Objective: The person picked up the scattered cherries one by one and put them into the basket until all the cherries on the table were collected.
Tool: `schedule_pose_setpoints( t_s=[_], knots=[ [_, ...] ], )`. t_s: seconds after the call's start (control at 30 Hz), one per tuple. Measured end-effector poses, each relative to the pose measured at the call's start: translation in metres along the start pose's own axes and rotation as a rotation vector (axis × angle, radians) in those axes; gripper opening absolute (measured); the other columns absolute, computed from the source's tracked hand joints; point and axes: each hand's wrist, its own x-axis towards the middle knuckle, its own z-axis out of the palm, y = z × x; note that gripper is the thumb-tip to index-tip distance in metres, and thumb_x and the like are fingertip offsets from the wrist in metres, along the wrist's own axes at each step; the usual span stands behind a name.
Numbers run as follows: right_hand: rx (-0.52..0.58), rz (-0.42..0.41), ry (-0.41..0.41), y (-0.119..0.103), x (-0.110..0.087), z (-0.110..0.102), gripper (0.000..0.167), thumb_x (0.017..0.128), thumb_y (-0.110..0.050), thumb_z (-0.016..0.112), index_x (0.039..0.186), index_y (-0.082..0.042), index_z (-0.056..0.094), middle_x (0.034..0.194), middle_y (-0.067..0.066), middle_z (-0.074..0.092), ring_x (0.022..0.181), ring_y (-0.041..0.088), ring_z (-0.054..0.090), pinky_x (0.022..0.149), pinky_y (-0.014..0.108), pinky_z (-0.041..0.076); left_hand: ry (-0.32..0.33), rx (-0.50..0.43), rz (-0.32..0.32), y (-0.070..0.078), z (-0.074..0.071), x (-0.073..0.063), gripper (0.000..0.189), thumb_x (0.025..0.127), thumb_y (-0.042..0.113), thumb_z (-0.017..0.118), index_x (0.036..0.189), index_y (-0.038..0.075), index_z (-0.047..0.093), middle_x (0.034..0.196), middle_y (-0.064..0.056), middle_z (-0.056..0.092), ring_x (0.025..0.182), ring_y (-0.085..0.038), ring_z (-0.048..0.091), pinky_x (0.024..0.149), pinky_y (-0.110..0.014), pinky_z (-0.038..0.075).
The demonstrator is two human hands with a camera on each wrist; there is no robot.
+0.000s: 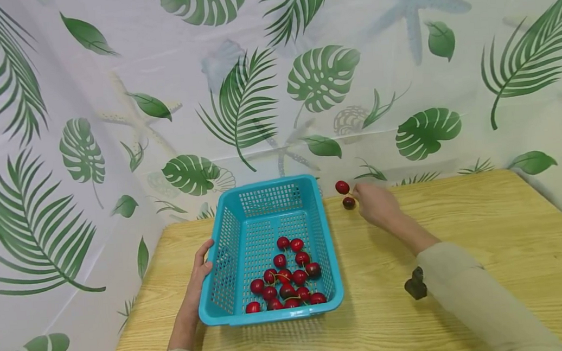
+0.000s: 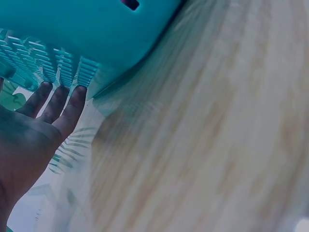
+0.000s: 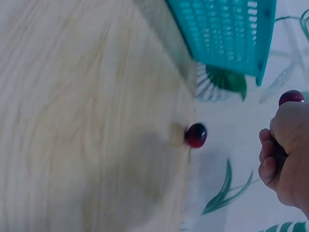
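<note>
A blue perforated plastic basket (image 1: 332, 248) stands on the wooden table with several dark red cherries (image 1: 285, 276), some with green stems, gathered toward its near right part. My left hand (image 1: 199, 271) is at the basket's left side. In the left wrist view its fingers (image 2: 72, 113) reach out fairly straight, tips against the slotted wall. Right of the basket, my right hand (image 1: 376, 204) pinches a cherry (image 1: 342, 187) by its stem, fingers curled in. A darker cherry (image 1: 349, 203) lies on the table just beside that hand, near the back edge in the right wrist view.
The wooden table (image 1: 462, 250) extends to the right of the basket. A white cloth (image 1: 270, 160) printed with leaves and starfish hangs close behind the table and along its left side. Black wrist mounts (image 1: 416, 284) sit on both sleeves.
</note>
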Motion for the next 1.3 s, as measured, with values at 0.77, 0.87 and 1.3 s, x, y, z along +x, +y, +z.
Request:
schedule_pose_setpoints(
  t_s=[0.77, 0.87, 1.3],
  knots=[
    [0.008, -0.236, -0.056, -0.125, -0.012, 0.025, 0.009, 0.089, 0.006, 0.060, 0.097, 0.002, 0.061, 0.092, 0.015, 0.065, 0.086, 0.028, 0.064, 0.077, 0.040, 0.054, 0.036, 0.049, -0.042, 0.002, -0.001, -0.002, 0.059, 0.098, 0.022, 0.031, 0.156, 0.018, 0.018, 0.159, -0.025, 0.018, 0.137, -0.049, 0.030, 0.097, -0.042, 0.044],
    [-0.044, -0.241, -0.123, -0.137, -0.015, 0.032, 0.015, 0.085, 0.007, 0.063, 0.099, 0.002, 0.060, 0.092, 0.015, 0.064, 0.084, 0.028, 0.063, 0.076, 0.040, 0.055, 0.037, 0.052, -0.044, 0.001, -0.001, -0.003, 0.058, 0.098, 0.022, 0.031, 0.155, 0.019, 0.019, 0.159, -0.024, 0.019, 0.137, -0.047, 0.031, 0.097, -0.040, 0.044],
    [-0.192, -0.284, -0.204, -0.181, -0.024, 0.064, 0.014, 0.082, 0.002, 0.070, 0.093, -0.003, 0.063, 0.084, 0.009, 0.062, 0.082, 0.023, 0.063, 0.068, 0.034, 0.056, 0.025, 0.058, -0.022, 0.000, -0.001, 0.001, 0.059, 0.100, 0.019, 0.028, 0.157, 0.014, 0.016, 0.160, -0.025, 0.016, 0.141, -0.047, 0.026, 0.107, -0.056, 0.033]
  ],
)
